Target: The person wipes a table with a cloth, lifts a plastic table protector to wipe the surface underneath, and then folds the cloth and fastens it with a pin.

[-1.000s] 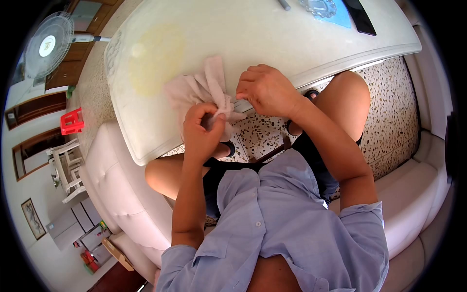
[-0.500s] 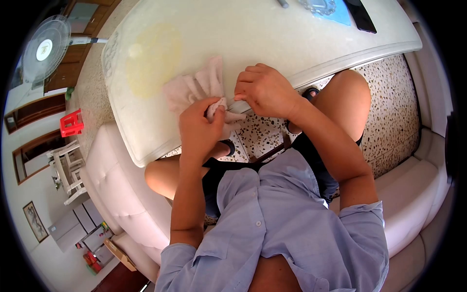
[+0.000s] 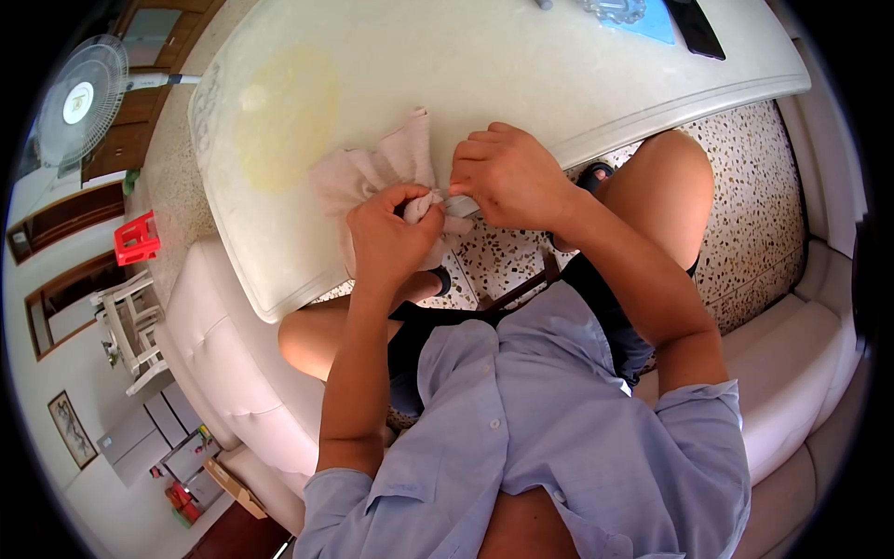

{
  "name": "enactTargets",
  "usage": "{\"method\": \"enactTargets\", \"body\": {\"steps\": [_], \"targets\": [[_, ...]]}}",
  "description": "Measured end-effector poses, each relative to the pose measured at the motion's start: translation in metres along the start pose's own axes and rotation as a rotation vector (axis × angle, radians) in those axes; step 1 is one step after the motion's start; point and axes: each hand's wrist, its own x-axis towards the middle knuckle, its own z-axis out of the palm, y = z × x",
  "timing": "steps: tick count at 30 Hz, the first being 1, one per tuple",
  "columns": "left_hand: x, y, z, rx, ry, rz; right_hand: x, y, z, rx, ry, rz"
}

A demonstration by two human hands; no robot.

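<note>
A crumpled pale pink cloth (image 3: 377, 168) lies on the near edge of the white table (image 3: 419, 74), part of it hanging over the side. My left hand (image 3: 396, 233) pinches a bunched piece of this cloth between thumb and fingers. Close by on the right, my right hand (image 3: 507, 177) is closed with its fingers curled at the table edge. Whatever its fingertips grip, if anything, is too small to make out.
At the table's far side are a glass dish (image 3: 619, 7), a blue sheet (image 3: 652, 23) and a black phone (image 3: 697, 28). A fan (image 3: 82, 101) and a red stool (image 3: 137, 238) stand left. Pale sofas (image 3: 223, 345) flank my legs.
My left hand has closed from a looser curl onto a bunched piece of the cloth. The right hand stays nearly in place, still closed. The view has shifted slightly.
</note>
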Motion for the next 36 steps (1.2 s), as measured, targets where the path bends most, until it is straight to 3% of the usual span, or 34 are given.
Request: {"method": "enactTargets", "body": {"steps": [10, 13, 19, 25, 31, 34, 36], "targets": [[0.019, -0.018, -0.003, -0.264, -0.181, -0.189, -0.004, 0.004, -0.001, 0.144, 0.011, -0.067], [0.022, -0.025, -0.003, -0.14, -0.024, -0.186, -0.005, 0.006, 0.001, 0.193, 0.013, -0.044], [0.011, -0.025, -0.027, -0.542, -0.206, -0.181, -0.002, 0.005, -0.003, 0.206, 0.011, -0.002], [-0.003, -0.02, -0.02, -0.327, -0.243, -0.039, -0.002, 0.007, -0.001, 0.209, 0.004, 0.004], [-0.003, -0.002, 0.004, 0.09, -0.036, 0.048, -0.003, 0.008, 0.001, 0.153, -0.013, -0.022], [-0.004, -0.002, 0.012, 0.191, 0.041, 0.18, -0.003, 0.006, 0.001, 0.165, -0.014, -0.02], [-0.003, -0.008, 0.011, 0.119, 0.02, 0.162, -0.003, 0.006, -0.001, 0.181, -0.029, -0.009]]}}
